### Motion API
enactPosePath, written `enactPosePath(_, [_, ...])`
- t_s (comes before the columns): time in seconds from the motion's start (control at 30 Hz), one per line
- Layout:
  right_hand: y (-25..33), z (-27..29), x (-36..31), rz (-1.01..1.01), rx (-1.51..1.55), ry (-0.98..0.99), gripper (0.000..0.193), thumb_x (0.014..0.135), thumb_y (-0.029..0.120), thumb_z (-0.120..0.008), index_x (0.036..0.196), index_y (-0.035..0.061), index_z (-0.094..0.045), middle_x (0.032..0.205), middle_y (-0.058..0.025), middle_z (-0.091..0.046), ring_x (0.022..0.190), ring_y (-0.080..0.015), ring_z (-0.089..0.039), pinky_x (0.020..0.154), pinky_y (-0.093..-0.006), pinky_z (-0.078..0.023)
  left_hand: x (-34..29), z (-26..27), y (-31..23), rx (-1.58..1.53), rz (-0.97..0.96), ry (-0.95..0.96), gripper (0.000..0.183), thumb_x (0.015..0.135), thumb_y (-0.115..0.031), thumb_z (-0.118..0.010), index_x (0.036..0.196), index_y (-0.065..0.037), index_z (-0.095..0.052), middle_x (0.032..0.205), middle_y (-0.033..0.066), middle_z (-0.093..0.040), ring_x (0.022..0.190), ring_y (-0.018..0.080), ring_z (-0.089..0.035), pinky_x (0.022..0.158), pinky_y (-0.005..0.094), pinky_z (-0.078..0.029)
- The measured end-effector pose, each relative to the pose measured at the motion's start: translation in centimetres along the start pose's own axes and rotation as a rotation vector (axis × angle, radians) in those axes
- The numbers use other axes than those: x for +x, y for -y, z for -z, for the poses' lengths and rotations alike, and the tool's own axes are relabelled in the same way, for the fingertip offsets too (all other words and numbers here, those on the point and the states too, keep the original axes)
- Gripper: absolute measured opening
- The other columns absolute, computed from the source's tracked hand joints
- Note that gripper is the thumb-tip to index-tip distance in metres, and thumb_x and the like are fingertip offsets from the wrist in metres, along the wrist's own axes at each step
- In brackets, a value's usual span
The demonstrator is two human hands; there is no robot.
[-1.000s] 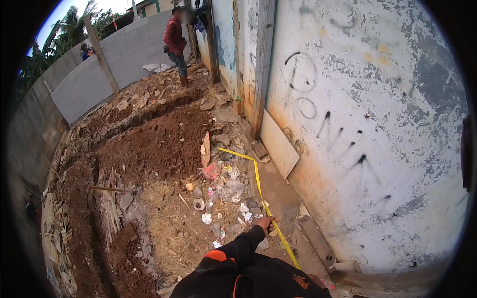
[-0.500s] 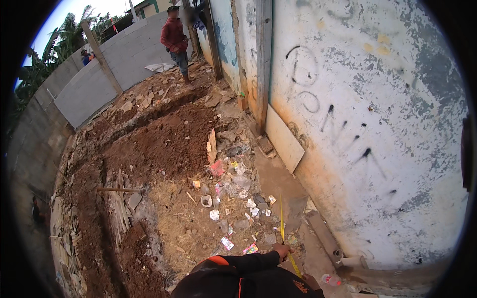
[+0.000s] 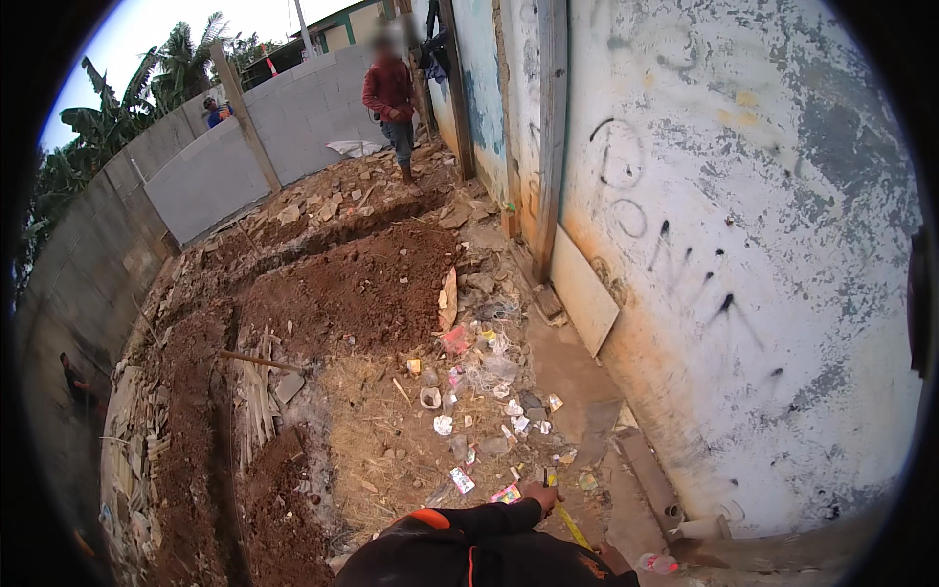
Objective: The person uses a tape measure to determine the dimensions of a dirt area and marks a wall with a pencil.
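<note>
Containers: we are counting a clear-and-red plastic bottle (image 3: 657, 564), lying near the right hand (image 3: 614, 559); a pale, round, open-topped cup (image 3: 430, 398), whose dark interior is hiding any contents from us; and a clear plastic cup (image 3: 460, 447), lying amid scattered litter.

Labels and writing: we are noting large black sprayed lettering (image 3: 725, 303), spreading across a peeling white-and-grey painted wall (image 3: 782, 421); a bright pink multicoloured flat packet (image 3: 506, 494) and a white-and-red flat packet (image 3: 462, 480) are bearing print too small for us to read.

Hands: we are seeing the left hand (image 3: 544, 497) with fingers curling together, pinching a flat yellow tape ribbon (image 3: 573, 529) that is running down toward the right hand; the latter is showing only partly, so we are not able to tell its fingers' state.

Surface and room: we are recording straw-strewn brown ground (image 3: 372, 440), a loose reddish-brown soil mound (image 3: 352, 284), a flat beige board (image 3: 584, 291) leaning against the painted wall, and a person in a red top (image 3: 388, 88) standing before a grey block wall (image 3: 313, 103)
</note>
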State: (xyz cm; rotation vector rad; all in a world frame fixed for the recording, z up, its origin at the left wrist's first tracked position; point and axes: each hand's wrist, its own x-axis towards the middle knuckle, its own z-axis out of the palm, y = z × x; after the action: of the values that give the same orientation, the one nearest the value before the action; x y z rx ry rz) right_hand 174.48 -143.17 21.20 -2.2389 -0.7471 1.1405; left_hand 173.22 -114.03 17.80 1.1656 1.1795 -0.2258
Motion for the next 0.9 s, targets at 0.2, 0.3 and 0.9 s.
enactPosePath(0.2, [1.2, -4.3, -2.5, -0.27, 0.126, 0.008, 0.048, 0.076, 0.034, -0.066, 0.108, -0.0014, -0.062, 0.097, -0.0205, -0.066, 0.091, -0.0302, -0.065, 0.08, -0.0384, -0.049, -1.5, 5.1, 2.6, -0.2, -0.047, 0.021, 0.019, 0.081, -0.011, -0.059, 0.074, 0.005, -0.066, 0.052, 0.0103, -0.054, 0.037, 0.0205, -0.048, 0.036, 0.0355, -0.038])
enactPosePath(0.3, [-0.4, -7.2, -2.5, -0.177, 0.048, 0.061, 0.039, 0.077, 0.032, -0.066, 0.103, 0.0024, -0.063, 0.099, -0.0186, -0.066, 0.093, -0.0307, -0.063, 0.085, -0.0401, -0.047, -3.2, 8.3, 3.0, -0.227, -0.105, -0.259, 0.019, 0.081, -0.011, -0.057, 0.071, 0.004, -0.064, 0.056, 0.0124, -0.06, 0.038, 0.0186, -0.05, 0.036, 0.0336, -0.039])
enactPosePath(0.9, [14.1, -7.1, -5.1, -0.104, 0.386, 0.055, 0.026, 0.085, 0.021, -0.061, 0.092, -0.004, -0.063, 0.075, -0.0095, -0.063, 0.069, -0.0147, -0.06, 0.064, -0.0296, -0.046, -8.4, 14.7, -3.3, -0.809, -0.279, 0.244, 0.019, 0.093, -0.024, -0.056, 0.099, -0.006, -0.054, 0.082, 0.0073, -0.065, 0.044, 0.0105, -0.039, 0.038, 0.0286, -0.032])
